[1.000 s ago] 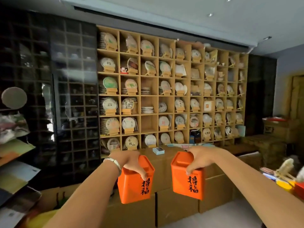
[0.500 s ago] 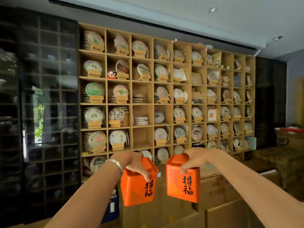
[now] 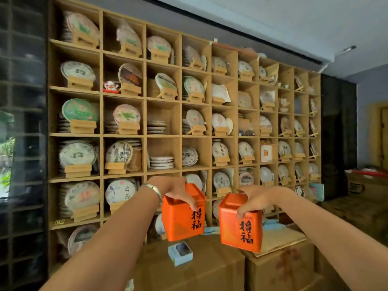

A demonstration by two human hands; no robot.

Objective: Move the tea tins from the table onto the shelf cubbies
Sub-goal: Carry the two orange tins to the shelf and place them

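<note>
I carry two orange tea tins with black characters, one in each hand, held out in front of a tall wooden cubby shelf [image 3: 144,135]. My left hand [image 3: 175,189] grips the left tin [image 3: 180,219] from above by its lid. My right hand [image 3: 255,199] grips the right tin [image 3: 237,229] the same way, fingers curled over its top edge. Both tins hang in the air above stacked cardboard boxes [image 3: 193,269], level with the shelf's lower rows. Most cubbies hold round wrapped tea cakes on wooden stands.
A small light-blue box [image 3: 180,254] lies on the cardboard boxes just below the left tin. Dark grid shelving [image 3: 21,122] runs along the left. More cartons [image 3: 365,187] stand at the right. Two middle-column cubbies hold only low stacks of cakes [image 3: 161,162].
I have come closer to the shelf, which now fills the view. Both tins stayed in my hands and rose slightly relative to the boxes.
</note>
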